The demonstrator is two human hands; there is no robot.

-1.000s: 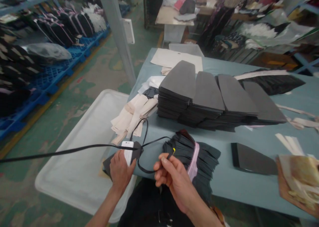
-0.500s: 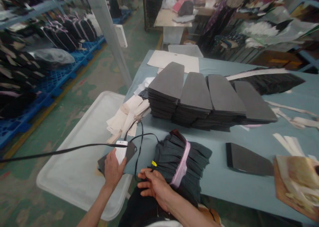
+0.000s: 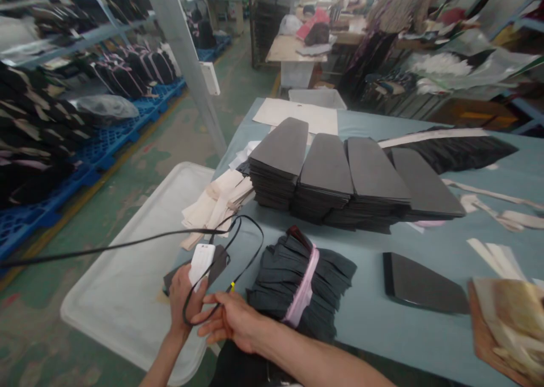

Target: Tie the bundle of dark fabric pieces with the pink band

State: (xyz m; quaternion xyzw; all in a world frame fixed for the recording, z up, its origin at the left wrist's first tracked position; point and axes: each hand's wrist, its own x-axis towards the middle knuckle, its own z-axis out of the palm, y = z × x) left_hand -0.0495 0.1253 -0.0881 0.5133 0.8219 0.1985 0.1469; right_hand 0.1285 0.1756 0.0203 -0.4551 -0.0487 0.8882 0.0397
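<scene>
Head view: the table (image 3: 368, 251) bears stacks of grey panels (image 3: 325, 166) and, nearer, a dark fabric bundle (image 3: 278, 268) beyond the right hand (image 3: 236, 319). A black cord (image 3: 191, 230) loops across that hand's spread fingers; whether they pinch it, I cannot tell. The left hand's (image 3: 182, 299) fingers grasp a white device (image 3: 203, 261). A yellow piece (image 3: 232, 286) sits beside the right fingers.

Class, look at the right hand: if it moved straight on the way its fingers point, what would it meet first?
Apart from the black cable it holds, the right hand would probably meet the left hand first, near the wrist, though depth is unclear and it might pass above.
</scene>
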